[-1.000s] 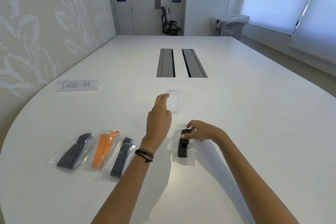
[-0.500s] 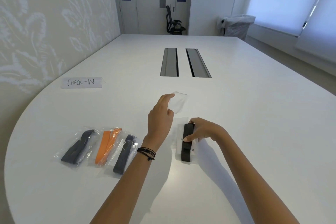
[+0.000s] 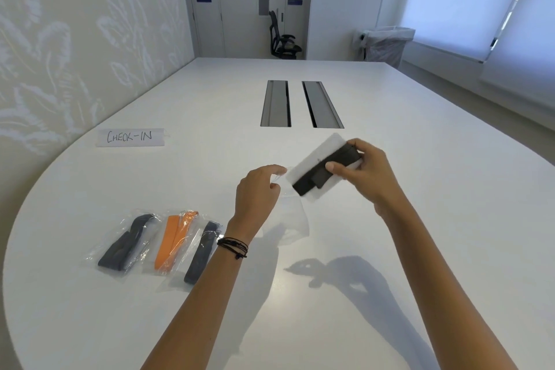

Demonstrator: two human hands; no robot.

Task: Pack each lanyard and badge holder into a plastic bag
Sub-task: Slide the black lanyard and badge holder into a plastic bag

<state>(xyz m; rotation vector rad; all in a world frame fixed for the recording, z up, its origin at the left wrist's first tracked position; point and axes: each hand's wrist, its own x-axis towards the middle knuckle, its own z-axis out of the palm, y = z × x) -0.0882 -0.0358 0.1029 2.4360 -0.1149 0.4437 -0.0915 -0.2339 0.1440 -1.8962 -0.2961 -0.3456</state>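
My right hand [image 3: 365, 173] grips a folded black lanyard [image 3: 318, 176] together with its white badge holder [image 3: 319, 155], lifted above the table and tilted down to the left. My left hand [image 3: 258, 194] pinches the top edge of a clear plastic bag [image 3: 292, 218], which hangs just below and left of the lanyard's lower end. The bag holds nothing. On the table to the left lie three packed bags: a dark grey lanyard [image 3: 127, 242], an orange lanyard [image 3: 174, 237] and another dark lanyard [image 3: 202, 249].
A paper sign reading CHECK-IN [image 3: 129, 137] lies at the far left of the white table [image 3: 420, 219]. Two grey cable hatches [image 3: 300, 103] are set into the table's middle. An office chair [image 3: 283, 39] and a lined bin [image 3: 386, 43] stand beyond the far end.
My right hand lifted the lanyard and badge holder off the table and tilted them. My left hand picked the clear bag up from the table and brought it beside them.
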